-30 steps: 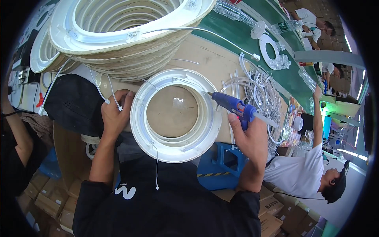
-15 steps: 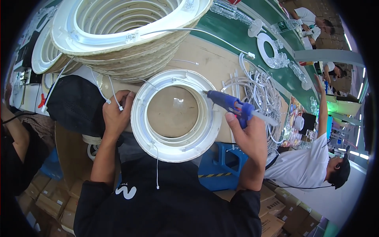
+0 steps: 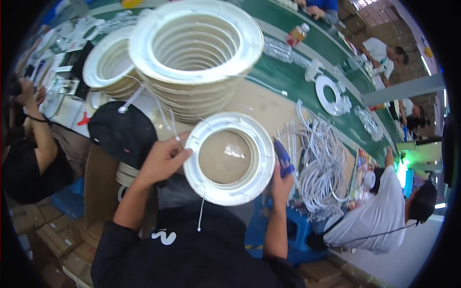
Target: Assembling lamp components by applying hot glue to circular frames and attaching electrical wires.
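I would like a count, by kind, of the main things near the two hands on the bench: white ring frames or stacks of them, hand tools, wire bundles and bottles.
Single white ring frames: 2, one held by the left hand at, one flat on the green mat
Stacks of white rings: 2, and
Blue tools: 1, in the right hand at
White wire bundles: 1
Bottles: 1
Total: 7

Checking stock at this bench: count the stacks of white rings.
2. The tall stack stands just beyond the single ring held by the left hand; a lower stack sits to its left. More may be hidden behind them.
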### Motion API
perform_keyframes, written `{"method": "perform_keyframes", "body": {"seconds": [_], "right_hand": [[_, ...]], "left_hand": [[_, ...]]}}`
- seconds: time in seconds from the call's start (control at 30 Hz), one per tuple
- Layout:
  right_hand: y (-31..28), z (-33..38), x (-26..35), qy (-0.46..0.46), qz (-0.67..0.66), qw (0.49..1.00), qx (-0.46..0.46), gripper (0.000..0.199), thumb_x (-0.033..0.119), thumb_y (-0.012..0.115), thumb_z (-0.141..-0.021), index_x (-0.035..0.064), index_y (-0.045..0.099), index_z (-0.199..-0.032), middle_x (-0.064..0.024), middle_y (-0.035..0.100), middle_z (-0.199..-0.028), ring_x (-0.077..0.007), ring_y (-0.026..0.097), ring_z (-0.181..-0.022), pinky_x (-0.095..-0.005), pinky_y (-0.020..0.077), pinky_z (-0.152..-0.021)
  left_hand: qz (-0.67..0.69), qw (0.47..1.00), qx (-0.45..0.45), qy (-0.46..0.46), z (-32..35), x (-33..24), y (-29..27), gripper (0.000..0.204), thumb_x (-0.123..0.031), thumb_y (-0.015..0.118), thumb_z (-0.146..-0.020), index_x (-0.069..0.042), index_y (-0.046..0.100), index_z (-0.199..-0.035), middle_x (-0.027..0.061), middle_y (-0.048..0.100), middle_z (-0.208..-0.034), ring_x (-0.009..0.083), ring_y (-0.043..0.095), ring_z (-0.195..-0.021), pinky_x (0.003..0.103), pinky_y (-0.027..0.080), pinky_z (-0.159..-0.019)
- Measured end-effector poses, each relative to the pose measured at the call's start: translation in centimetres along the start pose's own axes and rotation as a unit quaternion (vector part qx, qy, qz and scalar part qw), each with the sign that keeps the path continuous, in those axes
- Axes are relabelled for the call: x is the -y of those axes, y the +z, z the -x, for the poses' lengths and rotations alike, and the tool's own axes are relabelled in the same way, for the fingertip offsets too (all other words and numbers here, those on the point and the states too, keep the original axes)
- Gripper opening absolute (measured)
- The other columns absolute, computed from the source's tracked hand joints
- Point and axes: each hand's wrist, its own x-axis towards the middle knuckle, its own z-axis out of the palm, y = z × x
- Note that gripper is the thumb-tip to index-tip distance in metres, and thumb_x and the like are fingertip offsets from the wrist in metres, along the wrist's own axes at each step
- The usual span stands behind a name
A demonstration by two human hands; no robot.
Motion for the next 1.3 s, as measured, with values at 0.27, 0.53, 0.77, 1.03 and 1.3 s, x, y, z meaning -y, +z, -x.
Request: {"method": "perform_keyframes", "body": {"seconds": [0.27,0.53,0.77,1.03,1.3], "right_hand": [[-1.3,0.5,-4.6,-0.107,-0.019,0.991,0.083,0.054,0.011,0.071,-0.09,-0.0019,0.051,-0.139,-0.0174,0.055,-0.137,-0.0239,0.053,-0.126,-0.037,0.0402,-0.11],[-7.4,3.0,1.0,-0.089,0.012,0.993,0.079,0.101,0.011,0.089,-0.068,-0.001,0.033,-0.151,-0.0172,0.036,-0.151,-0.031,0.038,-0.14,-0.0438,0.0338,-0.116],[-12.3,3.5,1.0,-0.094,-0.006,0.995,0.022,0.094,0.008,0.083,-0.076,-0.0005,0.03,-0.153,-0.0169,0.035,-0.154,-0.0303,0.038,-0.143,-0.0423,0.0299,-0.118],[-14.4,2.2,-0.5,-0.065,-0.053,0.996,-0.023,0.083,0.007,0.08,-0.08,-0.0015,0.036,-0.149,-0.0168,0.043,-0.149,-0.0298,0.042,-0.139,-0.0417,0.0338,-0.116],[-17.7,-2.7,-1.9,-0.105,0.147,0.977,-0.116,0.03,0.02,0.071,-0.094,0.0024,0.065,-0.117,-0.01,0.066,-0.11,-0.0161,0.064,-0.091,-0.0308,0.0537,-0.078]], "left_hand": [[-0.069,0.995,0.054,0.046,4.3,-14.0,-2.1,0.046,-0.009,0.063,-0.09,0.003,0.058,-0.134,0.0083,0.064,-0.059,0.0094,0.06,-0.047,0.027,0.05,-0.049],[0.001,0.993,-0.066,0.096,-2.5,-23.2,-12.0,0.042,-0.011,0.059,-0.09,0.004,0.062,-0.13,0.0052,0.068,-0.069,0.0068,0.058,-0.043,0.02,0.045,-0.037],[-0.017,0.994,-0.078,0.069,-10.1,-19.0,-16.1,0.039,-0.014,0.059,-0.091,0.002,0.066,-0.126,0.0027,0.066,-0.071,0.0061,0.058,-0.047,0.019,0.046,-0.041],[-0.004,0.995,-0.087,0.041,-11.0,-16.4,-17.7,0.051,-0.021,0.066,-0.093,0.001,0.055,-0.138,0.002,0.065,-0.074,0.0061,0.058,-0.052,0.02,0.046,-0.044],[0.138,0.944,-0.27,0.133,-8.0,-11.4,-13.9,0.042,-0.028,0.059,-0.101,0.0,0.057,-0.132,-0.0049,0.047,-0.063,0.0057,0.042,-0.044,0.021,0.037,-0.037]]}}
